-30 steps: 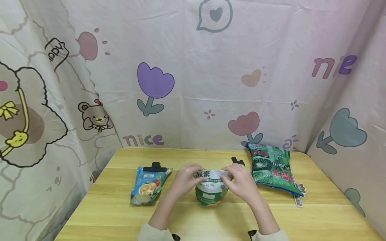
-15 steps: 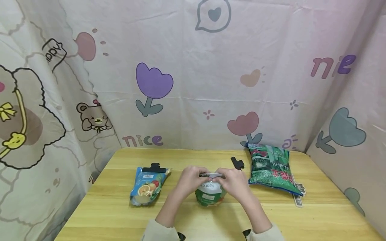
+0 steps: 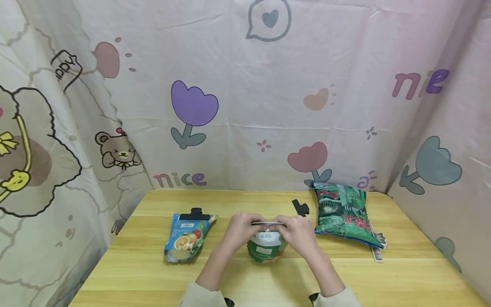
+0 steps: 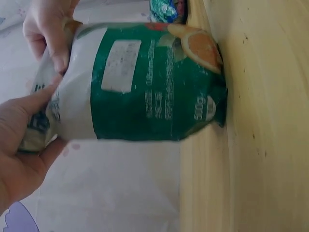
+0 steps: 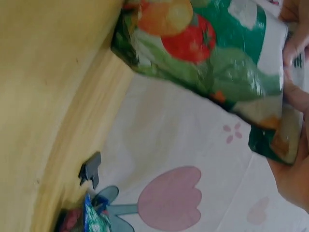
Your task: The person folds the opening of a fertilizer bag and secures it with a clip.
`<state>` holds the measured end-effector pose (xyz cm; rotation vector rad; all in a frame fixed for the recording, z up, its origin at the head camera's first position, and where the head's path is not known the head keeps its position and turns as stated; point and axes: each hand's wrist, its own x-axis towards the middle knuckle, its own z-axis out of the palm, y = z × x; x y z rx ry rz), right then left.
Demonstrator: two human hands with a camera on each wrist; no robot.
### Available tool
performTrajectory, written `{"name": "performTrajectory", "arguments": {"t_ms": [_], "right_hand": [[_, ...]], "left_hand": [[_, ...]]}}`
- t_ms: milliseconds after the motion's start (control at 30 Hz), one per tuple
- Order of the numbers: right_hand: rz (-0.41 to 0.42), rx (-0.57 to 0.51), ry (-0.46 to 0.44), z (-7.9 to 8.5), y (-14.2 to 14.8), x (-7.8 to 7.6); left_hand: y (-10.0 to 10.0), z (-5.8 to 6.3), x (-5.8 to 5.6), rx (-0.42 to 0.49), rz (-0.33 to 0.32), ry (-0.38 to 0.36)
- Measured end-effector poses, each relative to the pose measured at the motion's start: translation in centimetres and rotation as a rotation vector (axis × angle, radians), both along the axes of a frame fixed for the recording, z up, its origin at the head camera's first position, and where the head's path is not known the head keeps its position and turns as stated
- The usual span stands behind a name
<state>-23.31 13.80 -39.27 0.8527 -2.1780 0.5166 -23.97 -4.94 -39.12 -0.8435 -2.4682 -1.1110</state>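
A green and white plastic fertilizer bag (image 3: 266, 250), printed with fruit, stands upright on the table in front of the person. My left hand (image 3: 242, 230) pinches the left part of its folded top edge. On the other side, my right hand (image 3: 297, 232) pinches the top edge close to the left fingers. In the left wrist view the bag (image 4: 135, 92) shows "600g" and a white label, with thumbs pressing the white upper part. The right wrist view shows the bag's side (image 5: 231, 63) and its folded corner gripped by the right hand (image 5: 294, 181).
To the left lies a blue fruit-printed bag (image 3: 186, 238) with a black clip (image 3: 194, 214) across its top. A loose black clip (image 3: 301, 208) lies behind the right hand. A green bag (image 3: 342, 215) lies at the back right, partly over a flat white-edged piece (image 3: 377, 254).
The fertilizer bag's top edge has been folded over, hiding its upper print. Both hands have come closer together along the top. Over the last half second the hands have barely moved.
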Motion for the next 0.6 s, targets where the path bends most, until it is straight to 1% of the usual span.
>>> {"name": "performTrajectory", "arguments": {"t_ms": [100, 167, 233, 400, 467, 533, 600], "right_hand": [[0.043, -0.004, -0.119, 0.0, 0.6, -0.1], [0.053, -0.011, -0.160, -0.2, 0.8, -0.1], [0.060, -0.023, -0.161, -0.4, 0.9, -0.1], [0.070, -0.051, -0.063, -1.0, 0.7, -0.4], [0.082, -0.059, -0.045, -1.0, 0.7, -0.4], [0.098, -0.068, -0.073, -0.9, 0.9, -0.4], [0.121, -0.083, -0.151, -0.8, 1.1, -0.4]], "left_hand": [[-0.7, -0.2, -0.2, 0.042, -0.045, -0.102], [-1.0, -0.4, -0.2, 0.059, -0.065, -0.134], [-1.2, -0.5, -0.3, 0.068, -0.077, -0.127], [-1.0, -0.7, -0.3, 0.088, -0.083, -0.045], [-1.0, -0.8, -0.3, 0.092, -0.088, -0.022], [-1.0, -0.8, -0.3, 0.096, -0.098, -0.020], [-1.2, -0.9, -0.4, 0.115, -0.113, -0.036]]}}
